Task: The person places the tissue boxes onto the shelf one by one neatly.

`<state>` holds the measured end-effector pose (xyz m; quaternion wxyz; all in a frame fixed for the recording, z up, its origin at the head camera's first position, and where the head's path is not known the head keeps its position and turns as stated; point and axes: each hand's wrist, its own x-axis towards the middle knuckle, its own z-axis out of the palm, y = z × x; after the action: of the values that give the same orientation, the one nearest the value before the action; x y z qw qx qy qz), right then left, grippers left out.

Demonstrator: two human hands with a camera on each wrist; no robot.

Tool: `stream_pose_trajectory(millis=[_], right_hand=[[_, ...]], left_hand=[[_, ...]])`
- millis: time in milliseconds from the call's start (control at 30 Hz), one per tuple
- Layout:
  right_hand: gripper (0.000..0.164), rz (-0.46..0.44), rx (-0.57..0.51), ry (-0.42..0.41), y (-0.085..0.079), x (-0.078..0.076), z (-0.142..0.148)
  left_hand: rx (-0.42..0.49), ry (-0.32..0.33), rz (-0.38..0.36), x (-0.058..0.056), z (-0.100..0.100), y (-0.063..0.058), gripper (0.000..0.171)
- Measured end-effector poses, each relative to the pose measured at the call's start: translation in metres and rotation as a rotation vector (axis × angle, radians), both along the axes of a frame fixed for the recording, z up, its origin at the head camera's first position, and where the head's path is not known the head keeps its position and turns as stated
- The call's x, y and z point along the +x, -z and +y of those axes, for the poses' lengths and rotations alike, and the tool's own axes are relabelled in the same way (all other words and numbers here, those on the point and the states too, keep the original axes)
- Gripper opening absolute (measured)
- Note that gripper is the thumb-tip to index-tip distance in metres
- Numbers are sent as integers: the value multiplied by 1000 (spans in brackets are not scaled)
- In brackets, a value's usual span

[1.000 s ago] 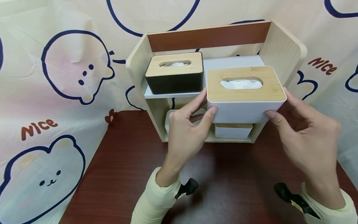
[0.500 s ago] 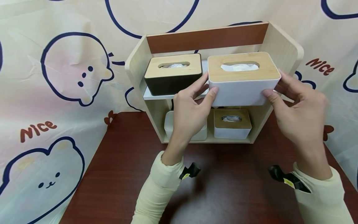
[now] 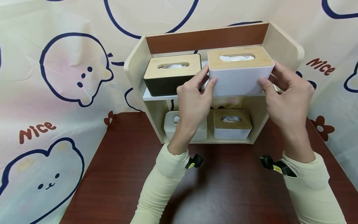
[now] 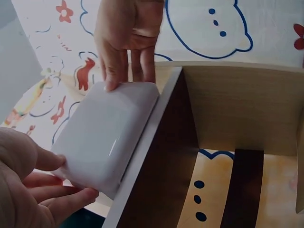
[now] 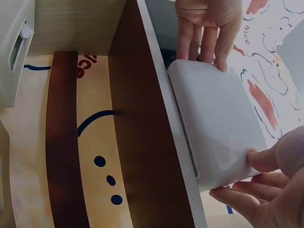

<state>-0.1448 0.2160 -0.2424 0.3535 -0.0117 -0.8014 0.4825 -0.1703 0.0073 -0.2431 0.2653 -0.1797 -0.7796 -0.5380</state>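
A white tissue box (image 3: 237,81) with a bamboo lid stands at the right half of the upper shelf (image 3: 156,97), its front face at the shelf's front edge. My left hand (image 3: 195,99) grips its left end, thumb on the front face and fingers along the side. The right end is held the same way by my right hand (image 3: 289,96). Both wrist views show the white box (image 4: 107,137) between the two hands, right at the pale shelf edge (image 5: 176,123). Beside it on the left sits a black tissue box (image 3: 170,84) with a light wooden lid.
On the lower shelf are a pale tissue box (image 3: 201,133), partly behind my left forearm, and a smaller white tissue box (image 3: 232,133) with a brown lid. The wooden rack (image 3: 282,46) has upright side panels. It stands on a dark brown table (image 3: 126,174) before a printed cloth (image 3: 70,124).
Both hands have carried the white tissue box up and back, from in front of the rack onto the upper shelf's level. The lower boxes have come into fuller view.
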Motion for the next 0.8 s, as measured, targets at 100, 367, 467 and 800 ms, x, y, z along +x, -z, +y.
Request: stream_pose_trajectory(millis=[100, 367, 467, 800], right_hand=[[54, 0, -9, 10, -1, -4, -1], [53, 5, -28, 14, 0, -16, -4], [52, 23, -29, 14, 2, -20, -5], [64, -23, -16, -33, 2, -12, -5]], left_hand=[[-36, -22, 29, -2, 4, 0, 49], [-120, -124, 130, -10, 14, 3, 44], [-137, -156, 145, -13, 16, 5, 43], [-113, -73, 108, -11, 14, 7, 53]])
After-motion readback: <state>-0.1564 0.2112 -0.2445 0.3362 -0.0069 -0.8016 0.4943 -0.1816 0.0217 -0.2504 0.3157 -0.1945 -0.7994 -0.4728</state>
